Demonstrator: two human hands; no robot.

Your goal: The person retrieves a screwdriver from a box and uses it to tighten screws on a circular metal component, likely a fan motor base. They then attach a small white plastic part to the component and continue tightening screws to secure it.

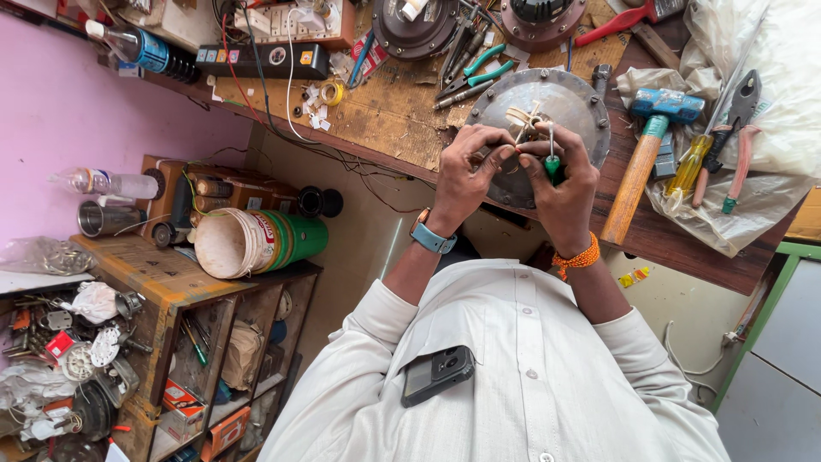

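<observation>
A round grey metal motor cover point(575, 101) lies on the wooden workbench point(385, 111), with cream wires point(523, 118) coming out of its middle. My left hand point(466, 167), with a blue watch on the wrist, pinches these wires over the cover. Right beside it, my right hand point(569, 184), with an orange thread band on the wrist, grips a small green-handled screwdriver point(552, 158) whose tip points up at the wires. The two hands touch each other and hide the cover's lower middle.
A blue-headed hammer point(654, 145), a yellow-handled screwdriver point(689, 167) and pliers point(734, 128) lie right of the cover on plastic bags. Green-handled pliers point(475, 73), a black power strip point(256, 60) and other motor parts sit farther back. A white and green bucket point(256, 241) rests on cluttered shelves at left.
</observation>
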